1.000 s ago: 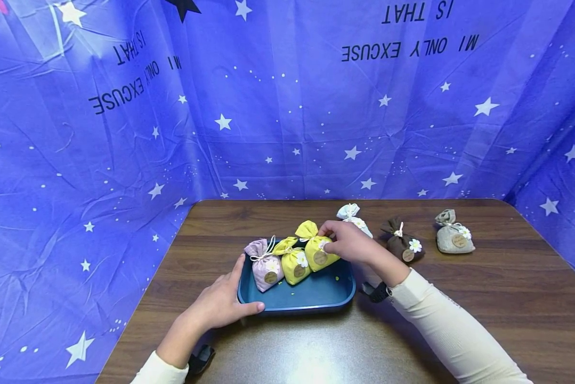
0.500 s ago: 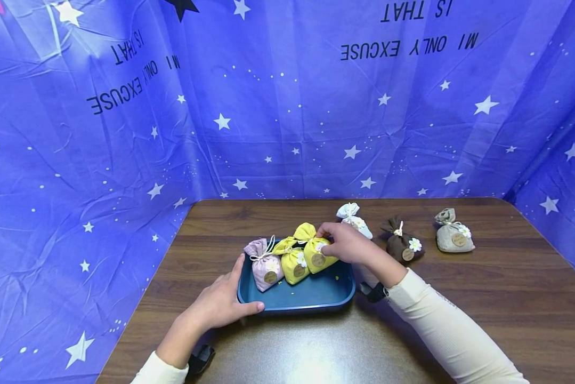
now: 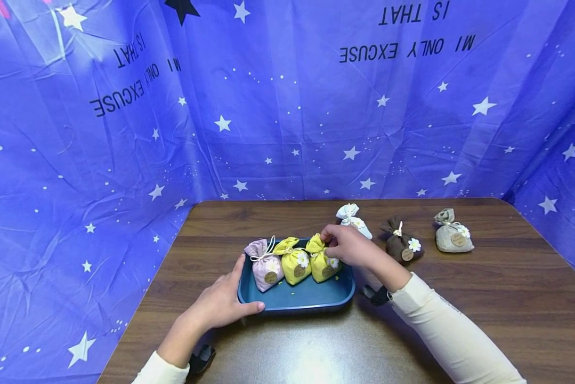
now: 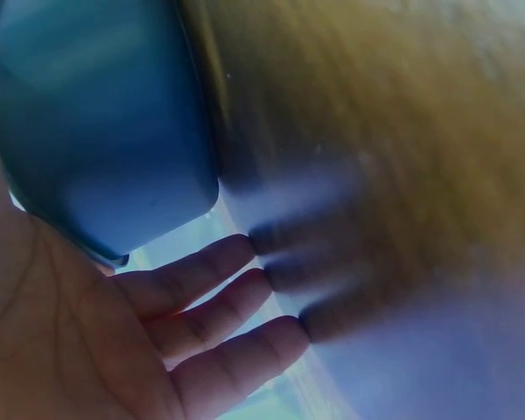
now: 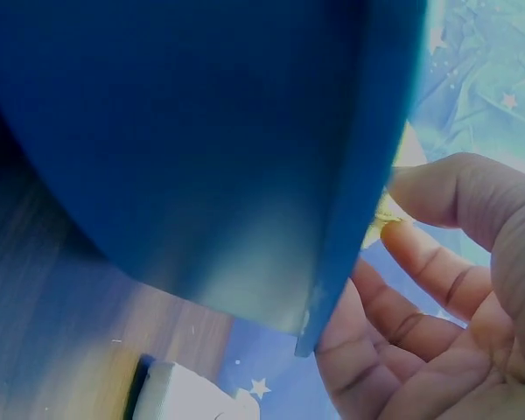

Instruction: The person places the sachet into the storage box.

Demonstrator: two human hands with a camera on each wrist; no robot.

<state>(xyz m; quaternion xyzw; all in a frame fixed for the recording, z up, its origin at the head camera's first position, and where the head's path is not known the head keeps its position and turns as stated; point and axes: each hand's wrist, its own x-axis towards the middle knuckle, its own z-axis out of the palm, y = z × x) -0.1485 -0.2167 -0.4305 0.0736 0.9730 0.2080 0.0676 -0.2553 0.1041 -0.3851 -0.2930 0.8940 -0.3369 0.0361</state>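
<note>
Catalogued on the wood-grain bench (image 3: pixel 488 298): one blue tray (image 3: pixel 297 308), rectangular, round-cornered, taken as landmark. Listed at the tray's left end: one lilac sachet (image 3: pixel 260 274), neck bound with a pale looped cord, trimmed with white flower and round tag. Listed at the tray's middle, just beside the lilac one: one middle yellow sachet (image 3: pixel 292 271), likewise trimmed. Listed in the tray's right part: one right yellow sachet (image 3: pixel 318 265), pinched near its gathered neck between thumb and fingertips in the grip of the right hand (image 3: pixel 351 245). Recorded a spread grip for the left hand (image 3: pixel 220 300), set against the tray's left end, thumb at the front rim; showed in the left wrist view with three straight fingers past the tray's corner. Entered beyond the tray's far right corner: one white sachet (image 3: pixel 359 227), partly hidden behind the right hand. Entered right of the tray: one dark brown sachet (image 3: pixel 398 246), with flower and tag. Entered farther right, well apart from the tray: one grey-beige sachet (image 3: pixel 449 241), similarly trimmed. Noted cream sleeves (image 3: pixel 452 328) and black straps (image 3: pixel 375 295) on both arms, either side of the tray. Noted beyond the tray: one blue-violet curtain (image 3: pixel 287 144), star-printed, with inverted black lettering.
</note>
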